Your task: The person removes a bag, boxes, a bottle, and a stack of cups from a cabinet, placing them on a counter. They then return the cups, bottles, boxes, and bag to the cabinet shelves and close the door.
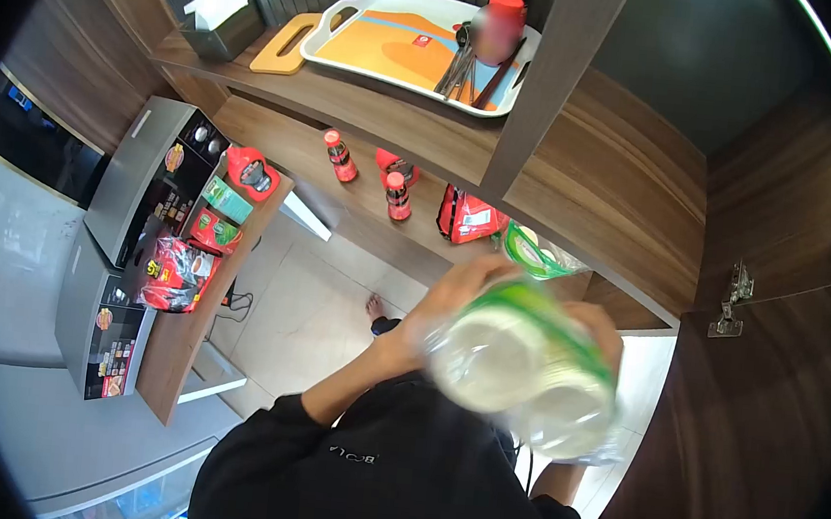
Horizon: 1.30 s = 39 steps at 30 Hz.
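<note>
in front of the cab. [621, 169], nr the black top [348, 471], a clear pack [529, 368] w/ white round stacks & green print is held up by both hands. its left side is gripped by the left hand [467, 289], its right side by the right hand [595, 327]; exact finger pos. can't be told due to blur. on the low shelf beyond, 2 red btls [340, 157] [397, 197] are stood upright, w/ a red bag [470, 217] & green-edged pkg [535, 250] placed to their right. on the upper shelf, a white tray [385, 39] w/ orange pattern is set; utensils [462, 71] & a red-topped jar [500, 30] are held in it. a yellow board [284, 48] is partly covered by the tray's left end, & a tissue box [223, 30] is placed just beside. at far left, red pkts [182, 274] are lined up on a ledge [193, 339] by 2 stacked units [151, 177].
</note>
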Available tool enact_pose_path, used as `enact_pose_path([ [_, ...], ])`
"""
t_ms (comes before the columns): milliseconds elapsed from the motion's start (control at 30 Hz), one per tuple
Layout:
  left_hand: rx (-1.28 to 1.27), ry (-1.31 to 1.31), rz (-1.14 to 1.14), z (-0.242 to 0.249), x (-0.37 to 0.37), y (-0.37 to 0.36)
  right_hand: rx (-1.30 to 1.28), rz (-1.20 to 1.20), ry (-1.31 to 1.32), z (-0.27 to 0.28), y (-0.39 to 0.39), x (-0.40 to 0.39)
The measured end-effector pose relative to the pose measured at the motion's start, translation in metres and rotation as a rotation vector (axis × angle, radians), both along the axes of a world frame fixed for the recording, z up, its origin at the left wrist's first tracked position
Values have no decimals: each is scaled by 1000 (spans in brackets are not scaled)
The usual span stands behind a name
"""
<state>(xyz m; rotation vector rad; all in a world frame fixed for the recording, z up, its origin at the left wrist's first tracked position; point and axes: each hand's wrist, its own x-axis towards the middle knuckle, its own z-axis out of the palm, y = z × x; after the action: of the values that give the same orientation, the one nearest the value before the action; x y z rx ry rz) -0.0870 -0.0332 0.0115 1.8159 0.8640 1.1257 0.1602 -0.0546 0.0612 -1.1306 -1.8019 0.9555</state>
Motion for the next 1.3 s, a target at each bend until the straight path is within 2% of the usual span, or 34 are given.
enact_pose_path([
  [33, -85, 95, 85, -4, -7, -11, 178, -16, -154, -43, 1, -3],
  [100, 97, 192, 78, -52, -22, -18, 113, 65, -234, -68, 3, -12],
  [167, 23, 102, 129, -104, -25, -27, -112, 53, -99, -122, 4, -15],
  [267, -85, 80, 222, -181, -17, -29, -137, 13, -124, -213, 8, -7],
  [333, -105, 113, 256, -213, -19, -16, -56, -14, -228, -253, 7, -6],
  [400, -121, 138, 258, -240, -13, 10, -31, -98, -182, -298, 15, -4],
  [500, -139, 152, 195, -281, 35, 55, -24, -290, -193, -329, 23, 11],
  [567, -19, 204, 161, -320, 55, 88, -69, -409, -448, -395, 34, 28],
  [600, 37, 233, 152, -330, 62, 100, 1, -459, -547, -392, 42, 28],
  [633, 18, 222, 144, -327, 68, 109, 88, -514, -532, -400, 50, 32],
  [700, -22, 205, 136, -322, 79, 126, 8, -659, -396, -407, 64, 38],
  [733, 2, 465, 175, -324, 82, 132, -8, -648, -451, -414, 71, 42],
  [767, -101, 463, 166, -327, 85, 138, -24, -633, -505, -421, 77, 44],
  [800, -206, 459, 160, -342, 87, 144, -230, -736, -406, -396, 80, 36],
  [833, -309, 452, 158, -348, 89, 148, -198, -751, -415, -393, 84, 37],
  [867, -308, 356, 154, -353, 92, 150, -280, -741, -357, -395, 90, 39],
  [967, -602, 79, 117, -354, 97, 150, -384, -745, -302, -390, 100, 37],
  [1000, -566, 79, 155, -351, 97, 146, -394, -753, -304, -386, 101, 36],
  [1100, -391, 139, 270, -343, 85, 120, -223, -771, -61, -389, 86, 35],
  [1167, -181, 265, 344, -376, 58, 92, -129, -840, -9, -391, 63, 35],
  [1200, -239, 291, 326, -405, 40, 75, -80, -872, 17, -393, 47, 36],
  [1233, -300, 316, 308, -429, 18, 52, -2, -836, -136, -420, 28, 43],
  [1267, -399, 447, 303, -436, -5, 23, 77, -796, -289, -445, 6, 51],
  [1300, -457, 452, 224, -449, -31, -5, -305, -722, -97, -441, -16, 53],
])
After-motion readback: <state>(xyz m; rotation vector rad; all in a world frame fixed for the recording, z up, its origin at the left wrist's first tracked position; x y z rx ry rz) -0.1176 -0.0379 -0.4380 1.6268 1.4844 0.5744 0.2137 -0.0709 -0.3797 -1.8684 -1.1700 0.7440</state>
